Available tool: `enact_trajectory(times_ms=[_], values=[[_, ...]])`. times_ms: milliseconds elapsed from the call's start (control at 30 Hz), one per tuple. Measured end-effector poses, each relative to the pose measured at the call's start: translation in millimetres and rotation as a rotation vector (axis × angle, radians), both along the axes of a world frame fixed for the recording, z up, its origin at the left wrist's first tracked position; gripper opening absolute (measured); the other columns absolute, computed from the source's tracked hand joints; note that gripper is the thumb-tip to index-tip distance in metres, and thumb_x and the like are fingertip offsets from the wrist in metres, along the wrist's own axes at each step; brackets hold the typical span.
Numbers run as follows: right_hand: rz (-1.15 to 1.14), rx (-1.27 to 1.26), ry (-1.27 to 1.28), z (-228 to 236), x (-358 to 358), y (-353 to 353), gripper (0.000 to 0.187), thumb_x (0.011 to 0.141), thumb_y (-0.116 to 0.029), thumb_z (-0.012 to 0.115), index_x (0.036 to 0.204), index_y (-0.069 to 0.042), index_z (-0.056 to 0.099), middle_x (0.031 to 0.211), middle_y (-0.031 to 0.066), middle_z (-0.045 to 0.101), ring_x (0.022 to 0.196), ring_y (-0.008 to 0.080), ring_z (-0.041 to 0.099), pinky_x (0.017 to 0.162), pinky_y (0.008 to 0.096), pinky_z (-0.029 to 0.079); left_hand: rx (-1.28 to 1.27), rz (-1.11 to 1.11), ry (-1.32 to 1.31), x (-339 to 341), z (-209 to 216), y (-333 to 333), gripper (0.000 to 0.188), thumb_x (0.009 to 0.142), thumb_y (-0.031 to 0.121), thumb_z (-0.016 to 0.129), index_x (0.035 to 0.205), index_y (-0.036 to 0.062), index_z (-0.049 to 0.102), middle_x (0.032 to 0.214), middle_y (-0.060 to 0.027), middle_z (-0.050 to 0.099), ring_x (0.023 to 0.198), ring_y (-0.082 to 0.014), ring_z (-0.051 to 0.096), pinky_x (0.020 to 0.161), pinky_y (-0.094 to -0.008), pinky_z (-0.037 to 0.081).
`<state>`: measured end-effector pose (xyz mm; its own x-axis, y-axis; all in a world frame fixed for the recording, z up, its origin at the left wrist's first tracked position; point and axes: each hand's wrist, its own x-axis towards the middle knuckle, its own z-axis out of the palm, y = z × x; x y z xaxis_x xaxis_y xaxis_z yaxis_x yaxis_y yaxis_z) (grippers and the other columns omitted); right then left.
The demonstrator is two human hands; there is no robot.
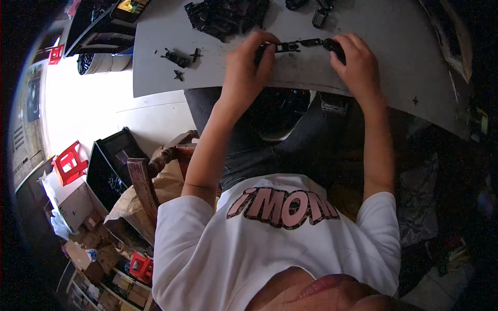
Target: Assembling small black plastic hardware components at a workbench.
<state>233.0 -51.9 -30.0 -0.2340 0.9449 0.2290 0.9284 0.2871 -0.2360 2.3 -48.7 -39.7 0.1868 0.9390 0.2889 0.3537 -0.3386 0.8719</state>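
Looking black and narrow, the held parts (pixel 311 42) seem plastic.

- A small workshop for light assembly, by the look of it.
- The pale, scuffed surface (pixel 399 65) carries small black plastic parts (pixel 176 58), with a heap (pixel 228 19) at its far side.
- To the left stand a black crate (pixel 96 165) and a red plastic stool (pixel 70 163).
- Near left, cardboard boxes (pixel 80 256) are piled.
- A worn wooden chair (pixel 140 179) adds a homely note.
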Motion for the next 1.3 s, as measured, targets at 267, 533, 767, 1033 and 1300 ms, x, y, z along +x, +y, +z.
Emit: enact_trajectory(times_ms=[267,533,767,1033,1300], values=[[0.157,-0.007,0.286,21,-39,-22,0.03,0.072,-0.003,0.065,0.101,-0.001,0.059,0.097,0.0101,0.057,0.09,0.027,0.059,0.075,0.0351,0.049,-0.094,-0.086,-0.002,16,4,-7,0.012,0.083,0.007,0.055,0.094,0.0042,0.058,0.078,-0.0177,0.06,0.069,-0.0328,0.059,0.06,-0.0353,0.045],[0.218,0.04,0.304,15,-42,-33,0.034,0.072,-0.003,0.069,0.104,-0.002,0.06,0.103,0.0095,0.054,0.09,0.0246,0.059,0.071,0.0336,0.051,-0.001,-0.179,0.08,24,6,-17,0.03,0.083,0.005,0.056,0.112,0.0031,0.052,0.098,-0.0174,0.061,0.087,-0.0331,0.061,0.074,-0.0363,0.047],[0.014,-0.511,0.915,10,-19,-44,0.028,0.075,-0.004,0.071,0.1,0.002,0.059,0.084,0.0031,0.059,0.073,0.0101,0.058,0.065,0.0247,0.047,-0.08,-0.37,-0.137,17,18,-18,0.036,0.084,0.0,0.053,0.119,0.0035,0.046,0.094,-0.011,0.059,0.08,-0.0167,0.058,0.074,-0.029,0.046],[0.107,-0.375,0.884,8,9,7,0.025,0.087,-0.018,0.06,0.107,-0.004,0.06,0.096,0.0026,0.06,0.093,0.0101,0.056,0.073,0.0249,0.046,-0.338,-0.226,-0.257,12,4,-12,0.017,0.083,0.003,0.054,0.1,0.0012,0.057,0.085,-0.0102,0.06,0.074,-0.0145,0.057,0.068,-0.0251,0.044],[0.451,0.217,0.578,-8,53,167,0.035,0.081,0.001,0.05,0.114,-0.01,0.056,0.124,0.0141,0.047,0.113,0.0332,0.046,0.092,0.0408,0.041,-0.218,-0.15,-0.3,12,-8,-4,0.012,0.084,0.007,0.057,0.094,0.001,0.059,0.078,-0.0045,0.059,0.072,-0.0083,0.052,0.066,-0.0228,0.042]])
